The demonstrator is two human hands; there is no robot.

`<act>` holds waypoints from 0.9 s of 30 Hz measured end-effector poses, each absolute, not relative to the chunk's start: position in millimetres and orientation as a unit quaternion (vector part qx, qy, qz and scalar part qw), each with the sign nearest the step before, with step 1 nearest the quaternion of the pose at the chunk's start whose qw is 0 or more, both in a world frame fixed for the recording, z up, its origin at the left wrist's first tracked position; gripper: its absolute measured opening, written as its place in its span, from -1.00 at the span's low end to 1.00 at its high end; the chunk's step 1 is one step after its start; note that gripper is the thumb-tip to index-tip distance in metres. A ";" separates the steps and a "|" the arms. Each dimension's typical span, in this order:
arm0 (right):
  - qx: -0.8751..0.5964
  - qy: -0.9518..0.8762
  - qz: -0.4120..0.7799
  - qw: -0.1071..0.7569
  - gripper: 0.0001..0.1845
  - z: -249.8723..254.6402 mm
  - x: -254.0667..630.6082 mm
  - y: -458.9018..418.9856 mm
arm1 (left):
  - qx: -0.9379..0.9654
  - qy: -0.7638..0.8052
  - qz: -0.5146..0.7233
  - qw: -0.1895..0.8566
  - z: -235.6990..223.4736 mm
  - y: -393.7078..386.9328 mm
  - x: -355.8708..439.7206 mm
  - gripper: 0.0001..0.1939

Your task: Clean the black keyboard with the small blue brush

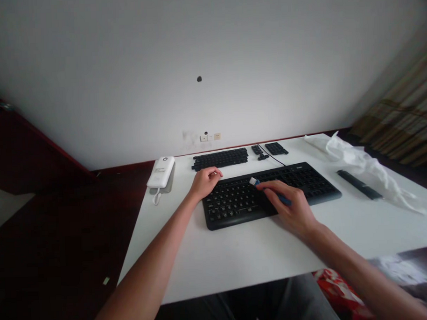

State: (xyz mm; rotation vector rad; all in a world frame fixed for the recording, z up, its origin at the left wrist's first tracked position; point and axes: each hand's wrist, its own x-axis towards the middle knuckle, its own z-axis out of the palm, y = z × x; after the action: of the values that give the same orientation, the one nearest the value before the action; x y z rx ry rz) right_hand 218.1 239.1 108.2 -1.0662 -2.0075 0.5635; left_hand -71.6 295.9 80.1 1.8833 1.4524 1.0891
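Presently, right hand (pixel 295 208) pinches brush (pixel 254 181); left hand (pixel 204 182) curls at ten o'clock of keyboard (pixel 232 199), grip unclear; hard scrubbing could skid it.

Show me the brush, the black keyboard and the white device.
Brush (pixel 253 181), head view: on its white bristles.
Black keyboard (pixel 232 198), head view: on its left key area.
White device (pixel 161 172), head view: on its upper face.
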 end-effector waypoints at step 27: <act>-0.481 -0.756 0.237 0.375 -0.82 100.9 231.5 201.1 | 0.703 0.557 0.379 0.228 79.8 293.8 -70.4 -0.76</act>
State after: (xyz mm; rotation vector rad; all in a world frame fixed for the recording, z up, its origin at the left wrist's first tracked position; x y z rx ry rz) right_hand 231.5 201.1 100.9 -1.2305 -1.9365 0.6079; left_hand -70.4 293.8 79.8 1.9360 1.5325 1.0435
